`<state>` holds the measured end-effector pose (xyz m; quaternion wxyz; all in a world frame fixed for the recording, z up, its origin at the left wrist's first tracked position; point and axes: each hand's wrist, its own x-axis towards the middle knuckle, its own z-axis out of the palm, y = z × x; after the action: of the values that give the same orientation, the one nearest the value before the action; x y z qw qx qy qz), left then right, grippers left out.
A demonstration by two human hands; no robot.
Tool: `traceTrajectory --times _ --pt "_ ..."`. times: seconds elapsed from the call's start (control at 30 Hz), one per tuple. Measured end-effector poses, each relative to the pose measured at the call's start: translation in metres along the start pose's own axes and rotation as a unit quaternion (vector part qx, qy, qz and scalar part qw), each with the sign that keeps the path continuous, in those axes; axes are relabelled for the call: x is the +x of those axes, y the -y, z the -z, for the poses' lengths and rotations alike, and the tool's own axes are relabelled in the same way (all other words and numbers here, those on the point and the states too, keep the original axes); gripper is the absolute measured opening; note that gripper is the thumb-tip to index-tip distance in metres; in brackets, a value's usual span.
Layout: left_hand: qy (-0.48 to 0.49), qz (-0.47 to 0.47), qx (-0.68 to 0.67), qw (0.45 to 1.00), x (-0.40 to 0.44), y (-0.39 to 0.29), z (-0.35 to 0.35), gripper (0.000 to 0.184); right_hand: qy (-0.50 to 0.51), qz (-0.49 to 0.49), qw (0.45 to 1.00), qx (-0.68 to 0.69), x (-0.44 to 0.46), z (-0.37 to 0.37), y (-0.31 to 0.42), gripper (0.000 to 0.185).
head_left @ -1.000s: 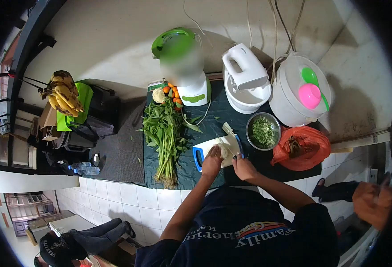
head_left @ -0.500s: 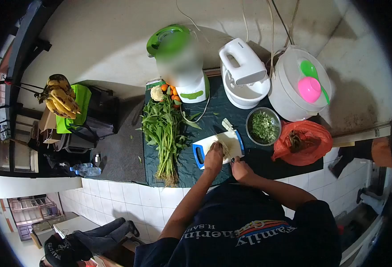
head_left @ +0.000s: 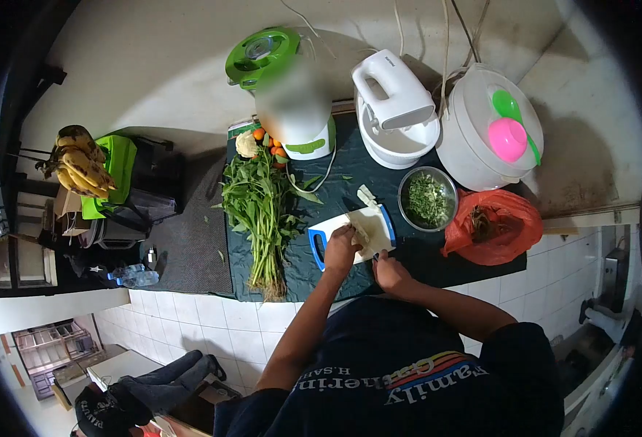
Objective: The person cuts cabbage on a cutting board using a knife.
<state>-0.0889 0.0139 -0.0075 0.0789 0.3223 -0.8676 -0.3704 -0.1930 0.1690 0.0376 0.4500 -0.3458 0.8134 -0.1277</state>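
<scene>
A white cutting board (head_left: 380, 229) with blue edges lies at the table's front. My left hand (head_left: 342, 246) is closed over a pale piece of food on the board, its fingers bent down onto it. Pale cut bits (head_left: 361, 234) lie beside those fingers. At the board's near edge, my right hand (head_left: 392, 275) is closed around a knife, whose handle is mostly hidden in the fist. Another whitish chunk (head_left: 366, 195) rests just beyond the board. To its right stands a metal bowl (head_left: 428, 199) of chopped greens.
Left of the board lies a bunch of leafy greens (head_left: 257, 218), with cauliflower (head_left: 246, 144) and orange vegetables behind. A blender (head_left: 306, 131), a stand mixer (head_left: 397, 95), a white lidded container (head_left: 474, 138) and a red plastic bag (head_left: 510, 227) line the table. A person (head_left: 113, 408) is at lower left.
My left hand's fingers have shifted slightly on the pale food. The whole view has moved a little. A person's leg at the right edge has gone out of sight.
</scene>
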Motion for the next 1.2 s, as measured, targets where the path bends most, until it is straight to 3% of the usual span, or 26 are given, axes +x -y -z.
traceTrajectory --times 0.33,0.5,0.73,0.87,0.97,1.03,1.2 --pt "-0.006 0.004 0.029 1.000 -0.001 -0.008 0.007 0.057 -0.030 0.008 0.999 -0.007 0.013 -0.016 -0.009 0.039" --pt "0.003 0.047 -0.021 0.999 0.000 -0.012 0.012 0.052 -0.043 0.043 0.998 -0.023 0.017 -0.014 -0.009 0.042" --pt "-0.048 0.052 -0.054 0.996 -0.012 -0.005 0.003 0.057 -0.044 0.050 0.995 -0.073 0.013 0.005 -0.011 0.040" --pt "-0.087 0.006 -0.037 0.995 -0.019 0.005 -0.006 0.057 -0.105 0.092 0.984 -0.112 0.018 0.015 -0.021 0.037" --pt "-0.083 0.007 -0.025 0.996 -0.024 0.001 -0.004 0.054 -0.128 0.108 0.980 -0.107 0.032 0.027 -0.024 0.038" --pt "-0.083 0.055 -0.073 0.992 -0.025 -0.003 -0.004 0.044 -0.146 0.128 0.975 -0.109 0.036 0.041 -0.017 0.040" --pt "-0.111 0.083 -0.101 0.985 -0.019 -0.001 -0.008 0.034 -0.118 0.162 0.976 -0.083 0.021 0.041 -0.003 0.039"
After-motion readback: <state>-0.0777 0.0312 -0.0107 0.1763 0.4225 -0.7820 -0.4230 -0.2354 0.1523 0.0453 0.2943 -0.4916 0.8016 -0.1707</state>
